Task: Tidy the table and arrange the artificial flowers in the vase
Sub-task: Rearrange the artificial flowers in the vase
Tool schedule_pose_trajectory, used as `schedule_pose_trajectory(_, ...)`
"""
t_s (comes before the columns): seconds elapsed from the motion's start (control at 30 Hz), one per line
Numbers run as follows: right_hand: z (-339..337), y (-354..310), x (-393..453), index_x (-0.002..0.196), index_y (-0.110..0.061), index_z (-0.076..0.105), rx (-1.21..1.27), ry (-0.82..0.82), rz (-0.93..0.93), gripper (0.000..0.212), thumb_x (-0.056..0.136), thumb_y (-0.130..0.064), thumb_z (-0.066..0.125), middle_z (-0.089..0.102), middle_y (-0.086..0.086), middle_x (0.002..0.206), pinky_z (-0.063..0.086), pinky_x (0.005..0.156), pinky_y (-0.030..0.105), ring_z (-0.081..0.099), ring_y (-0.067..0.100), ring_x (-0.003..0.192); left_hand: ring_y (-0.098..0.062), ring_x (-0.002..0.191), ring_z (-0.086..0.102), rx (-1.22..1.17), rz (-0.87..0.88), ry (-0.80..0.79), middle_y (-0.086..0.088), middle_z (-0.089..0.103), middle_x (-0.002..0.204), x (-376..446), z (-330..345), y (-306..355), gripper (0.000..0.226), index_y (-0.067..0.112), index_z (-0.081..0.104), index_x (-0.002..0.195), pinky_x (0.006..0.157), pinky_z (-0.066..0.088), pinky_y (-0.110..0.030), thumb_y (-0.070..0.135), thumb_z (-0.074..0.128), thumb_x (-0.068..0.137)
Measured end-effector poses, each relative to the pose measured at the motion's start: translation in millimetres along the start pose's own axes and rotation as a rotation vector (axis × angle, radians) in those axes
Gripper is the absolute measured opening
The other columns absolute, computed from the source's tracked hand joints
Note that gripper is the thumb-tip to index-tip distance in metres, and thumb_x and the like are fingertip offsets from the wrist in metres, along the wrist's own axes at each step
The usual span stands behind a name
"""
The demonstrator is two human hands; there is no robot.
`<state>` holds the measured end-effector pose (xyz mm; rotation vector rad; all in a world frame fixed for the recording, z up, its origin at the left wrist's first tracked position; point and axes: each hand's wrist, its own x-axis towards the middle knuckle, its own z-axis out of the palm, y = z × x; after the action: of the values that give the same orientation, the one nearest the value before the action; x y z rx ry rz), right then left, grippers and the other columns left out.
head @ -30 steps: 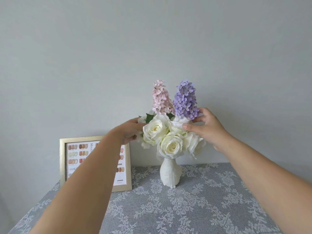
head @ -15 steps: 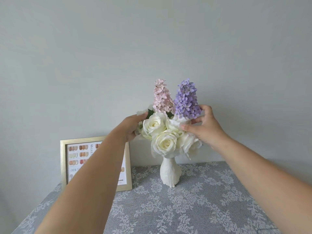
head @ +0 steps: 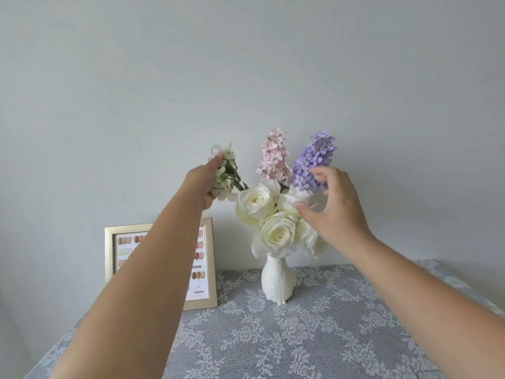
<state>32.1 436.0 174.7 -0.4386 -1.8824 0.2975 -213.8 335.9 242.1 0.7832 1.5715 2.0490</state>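
A white vase [head: 277,283] stands on the lace-covered table [head: 300,337] near the wall. It holds white roses [head: 257,203], a pink flower spike [head: 273,157] and a purple flower spike [head: 314,160]. My left hand [head: 202,184] grips a small white blossom sprig [head: 226,170] that leans out to the left of the roses. My right hand [head: 333,206] hovers at the right of the bouquet, fingers spread, fingertips at the purple spike's base and thumb by the roses.
A gold picture frame [head: 114,255] with a colour chart leans against the wall at the left, partly hidden by my left forearm. The grey wall is close behind the vase. The table edge runs along the left.
My left hand has risen and pulled the white sprig up and out to the left. My right hand has opened its fingers, and the purple spike now tilts to the right.
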Motion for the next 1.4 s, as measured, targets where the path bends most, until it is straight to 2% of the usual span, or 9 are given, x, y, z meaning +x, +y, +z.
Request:
schedule_pose_trajectory(0.1,3,-22,0,0.107,-0.016,0.063,-0.107,-0.018,-0.147,0.04,0.071,-0.025,0.078,0.053,0.007,0.111,0.045,0.084,0.04,0.052,0.028,0.1,-0.031,0.094,0.067,-0.04,0.034,0.013,-0.014,0.068,0.109,-6,0,10,0.051,0.003,0.064,0.119,0.093,0.052,-0.053,0.043,0.068,0.087)
schedule_pose_trajectory(0.27,15,-45,7,0.107,-0.014,0.065,-0.122,-0.119,-0.218,0.036,0.076,-0.028,0.075,0.056,0.007,0.11,0.045,0.087,0.04,0.053,0.028,0.101,-0.02,0.074,0.066,-0.256,0.188,0.012,-0.007,0.066,0.103,-25,-11,40,0.024,0.015,0.065,0.099,0.049,0.048,-0.024,0.038,0.059,0.094)
schedule_pose_trajectory(0.43,22,-66,30,0.123,-0.015,0.058,0.104,-0.149,-0.144,0.044,0.082,-0.025,0.071,0.056,0.001,0.117,0.045,0.093,0.032,0.054,0.016,0.106,-0.019,0.078,0.069,-0.383,0.33,0.034,-0.005,0.071,0.096,-68,-20,77,0.03,0.012,0.067,0.113,0.064,0.054,-0.029,0.03,0.065,0.089)
schedule_pose_trajectory(0.57,26,-91,62,0.127,-0.021,0.057,0.194,-0.118,-0.091,0.048,0.082,-0.029,0.072,0.06,-0.003,0.113,0.041,0.077,0.01,0.052,0.0,0.076,-0.017,0.072,0.066,-0.337,0.431,-0.049,-0.001,0.069,0.086,-109,-9,100,0.024,0.013,0.069,0.106,0.071,0.053,-0.04,0.031,0.065,0.09)
schedule_pose_trajectory(0.77,20,-124,92,0.097,-0.018,0.073,0.28,-0.123,-0.055,0.02,0.084,-0.031,0.067,0.068,-0.008,0.08,0.049,0.074,0.021,0.06,0.001,0.062,-0.016,0.069,0.065,-0.382,0.534,-0.198,-0.001,0.067,0.081,-158,19,114,0.019,0.011,0.069,0.096,0.065,0.05,-0.029,0.025,0.056,0.096)
schedule_pose_trajectory(0.87,4,-129,100,0.081,-0.005,0.073,0.346,-0.089,-0.034,0.022,0.081,-0.022,0.058,0.07,0.003,0.065,0.055,0.066,0.03,0.066,0.009,0.053,-0.023,0.087,0.068,-0.377,0.608,-0.28,-0.007,0.068,0.1,-169,22,113,0.032,0.005,0.061,0.117,0.068,0.054,-0.032,0.028,0.055,0.095)
schedule_pose_trajectory(1.0,-23,-112,105,0.09,-0.007,0.07,0.504,-0.067,0.118,0.015,0.083,-0.008,0.056,0.073,0.009,0.078,0.057,0.055,0.031,0.068,0.013,0.056,-0.023,0.117,0.062,-0.323,0.587,-0.212,0.004,0.058,0.13,-166,5,97,0.048,0.037,0.061,0.116,0.088,0.054,-0.043,0.051,0.068,0.071)
schedule_pose_trajectory(1.2,-60,-84,92,0.095,-0.028,0.068,0.597,-0.048,0.061,0.01,0.091,-0.021,0.062,0.074,0.001,0.076,0.053,0.056,0.022,0.066,0.014,0.059,-0.013,0.103,0.057,0.255,0.551,0.033,0.012,0.062,0.106,-144,-3,-8,0.022,0.035,0.063,0.092,0.085,0.042,-0.032,0.044,0.07,0.073)
schedule_pose_trajectory(1.4,-50,-75,68,0.092,-0.028,0.069,0.628,-0.11,0.13,0.009,0.093,-0.028,0.06,0.075,0.0,0.079,0.053,0.058,0.023,0.065,0.011,0.062,-0.023,0.14,0.005,1.163,0.707,0.111,0.016,0.021,0.146,-141,21,-109,0.068,0.054,0.044,0.119,0.106,0.015,-0.046,0.086,0.055,0.06)
